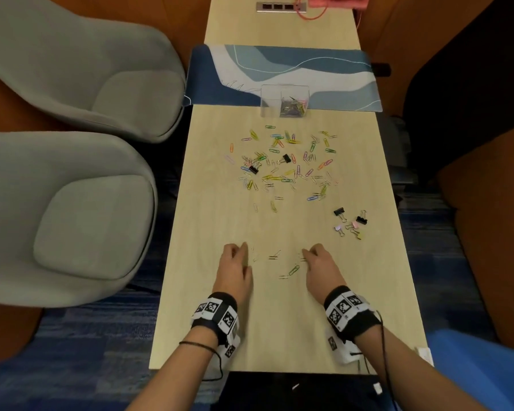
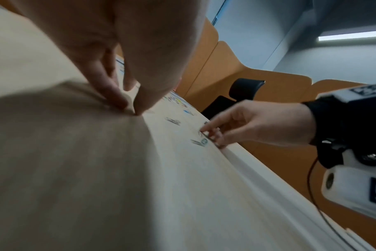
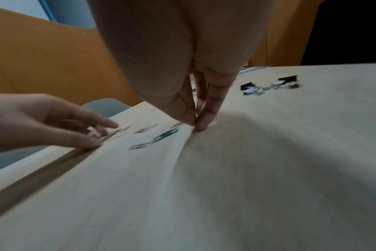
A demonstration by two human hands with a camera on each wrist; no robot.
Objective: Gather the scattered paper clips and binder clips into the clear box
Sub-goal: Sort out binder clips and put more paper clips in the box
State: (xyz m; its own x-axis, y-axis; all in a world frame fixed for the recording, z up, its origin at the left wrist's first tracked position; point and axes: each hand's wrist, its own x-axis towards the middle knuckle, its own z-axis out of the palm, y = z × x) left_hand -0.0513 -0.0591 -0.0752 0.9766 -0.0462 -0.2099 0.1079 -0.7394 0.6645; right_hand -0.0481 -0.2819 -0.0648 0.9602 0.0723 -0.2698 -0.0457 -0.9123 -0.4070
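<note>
The clear box [image 1: 285,100] stands at the mat's near edge with several clips in its right half. A wide scatter of coloured paper clips [image 1: 282,164] covers the middle of the table, with two black binder clips [image 1: 285,158] among them. More binder clips [image 1: 350,222] lie in a cluster at the right. My left hand [image 1: 242,250] has thumb and forefinger tips [image 2: 118,101] together on the tabletop beside silver clips [image 3: 118,134]; whether one is between them is hidden. My right hand [image 1: 306,253] pinches a silver paper clip [image 3: 177,124] against the table. A green clip [image 1: 293,269] lies between my hands.
Two grey chairs [image 1: 72,218] stand close along the table's left edge. A blue patterned mat [image 1: 279,72] lies across the table behind the box. A power socket strip [image 1: 281,7] and an orange cable sit at the far end. Bare wood [image 1: 279,321] stretches from my wrists to the near edge.
</note>
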